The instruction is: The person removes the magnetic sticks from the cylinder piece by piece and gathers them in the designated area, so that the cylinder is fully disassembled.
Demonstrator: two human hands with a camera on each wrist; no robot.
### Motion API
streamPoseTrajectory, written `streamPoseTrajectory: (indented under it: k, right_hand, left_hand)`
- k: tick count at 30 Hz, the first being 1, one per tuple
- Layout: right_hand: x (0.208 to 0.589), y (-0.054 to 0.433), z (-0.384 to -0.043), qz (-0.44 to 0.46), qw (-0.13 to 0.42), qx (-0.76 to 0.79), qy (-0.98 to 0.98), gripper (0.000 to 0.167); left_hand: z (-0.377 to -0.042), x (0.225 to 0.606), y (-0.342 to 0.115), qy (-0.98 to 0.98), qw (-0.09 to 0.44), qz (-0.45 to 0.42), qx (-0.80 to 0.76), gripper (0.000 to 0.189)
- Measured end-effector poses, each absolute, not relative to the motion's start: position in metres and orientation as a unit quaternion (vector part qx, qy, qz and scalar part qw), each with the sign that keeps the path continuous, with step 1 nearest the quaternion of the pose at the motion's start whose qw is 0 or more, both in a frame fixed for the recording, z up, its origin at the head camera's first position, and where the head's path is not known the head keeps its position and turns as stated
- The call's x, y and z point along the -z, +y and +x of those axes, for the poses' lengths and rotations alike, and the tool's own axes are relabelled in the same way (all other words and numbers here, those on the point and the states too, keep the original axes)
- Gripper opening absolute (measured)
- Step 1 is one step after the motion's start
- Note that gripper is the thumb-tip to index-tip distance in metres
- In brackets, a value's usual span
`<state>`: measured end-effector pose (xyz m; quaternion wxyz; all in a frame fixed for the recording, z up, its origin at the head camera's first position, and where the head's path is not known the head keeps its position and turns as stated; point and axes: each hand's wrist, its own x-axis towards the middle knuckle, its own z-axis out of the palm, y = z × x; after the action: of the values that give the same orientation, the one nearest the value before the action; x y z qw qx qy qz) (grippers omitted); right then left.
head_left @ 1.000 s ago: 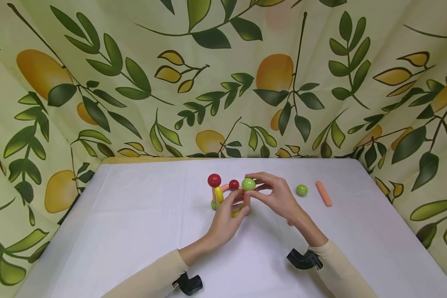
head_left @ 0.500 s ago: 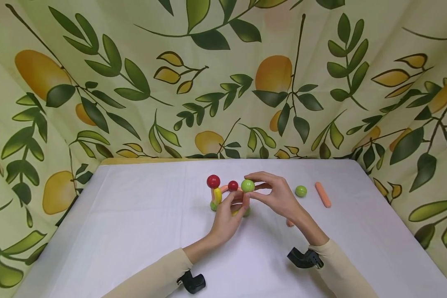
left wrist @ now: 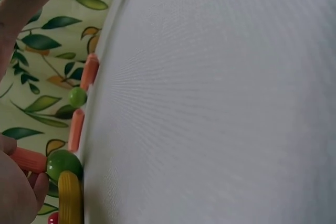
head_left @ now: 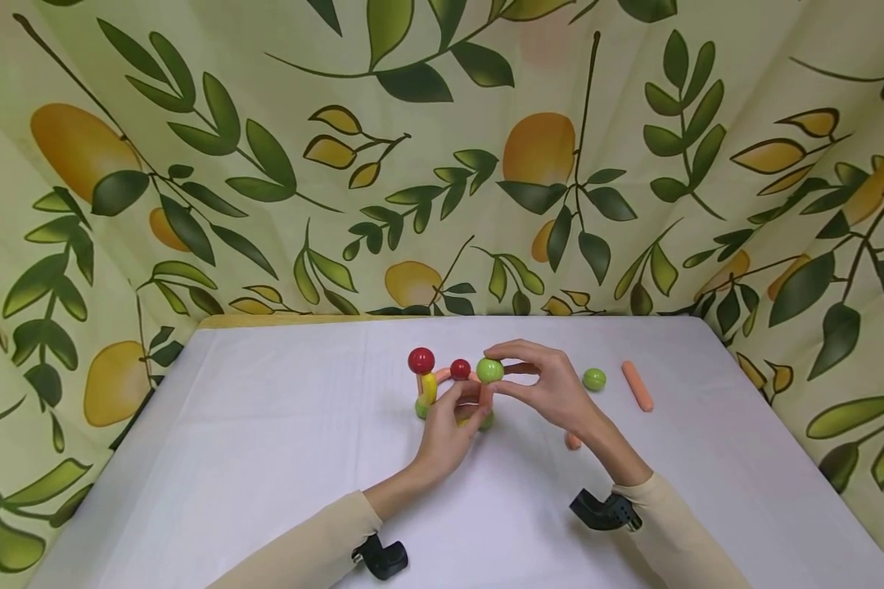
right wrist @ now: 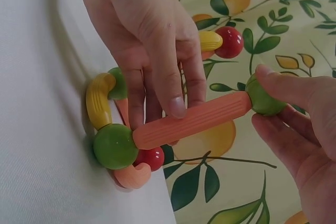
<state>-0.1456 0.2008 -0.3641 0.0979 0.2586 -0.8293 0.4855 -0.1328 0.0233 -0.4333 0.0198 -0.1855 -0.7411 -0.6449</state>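
Observation:
Both hands are at a small structure of balls and rods on the white table. My left hand (head_left: 445,429) holds an upright ridged orange rod (right wrist: 194,120) between thumb and fingers. One rod end meets a dark green ball (right wrist: 116,146) at the base; the other meets a light green ball (head_left: 489,370). My right hand (head_left: 548,384) pinches that upper ball between thumb and fingertips. Left of the hands, a red ball (head_left: 421,361) tops another upright beside a yellow curved piece (head_left: 430,388). A smaller-looking red ball (head_left: 460,369) sits farther back.
To the right lie a loose green ball (head_left: 594,379) and an orange rod (head_left: 637,385). Another orange piece (head_left: 573,440) is partly hidden by the right forearm. The white-covered table (head_left: 280,458) ends at a leaf-and-fruit patterned curtain (head_left: 265,245).
The left thumb has shifted slightly up along the orange rod. The right hand keeps its pinch on the green ball, almost still. The head view has shifted a little.

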Motion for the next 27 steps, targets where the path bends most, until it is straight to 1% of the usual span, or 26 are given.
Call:
streamPoseTrajectory:
  k: [8,18,23,27]
  right_hand:
    - [0.3645,0.2008,-0.1444,0.251,0.094,-0.495,-0.826,0.041]
    - [0.3678,0.2015,-0.1462,0.236,0.084,-0.512,-0.822,0.039]
    - [0.3689,0.2019,-0.1463,0.2,0.06,-0.538,-0.817,0.04]
    - [0.3698,0.2025,-0.1465,0.143,0.021,-0.572,-0.808,0.043]
  left_hand:
    - [-0.1364,0.4428,0.0235,-0.751,0.049,-0.195,0.629,0.024]
    - [-0.1364,0.4421,0.0235,-0.762,0.051,-0.205,0.612,0.021]
    - [-0.1374,0.4412,0.0238,-0.765,0.055,-0.208,0.607,0.021]
    - [-0.137,0.4411,0.0228,-0.773,0.058,-0.21,0.596,0.022]
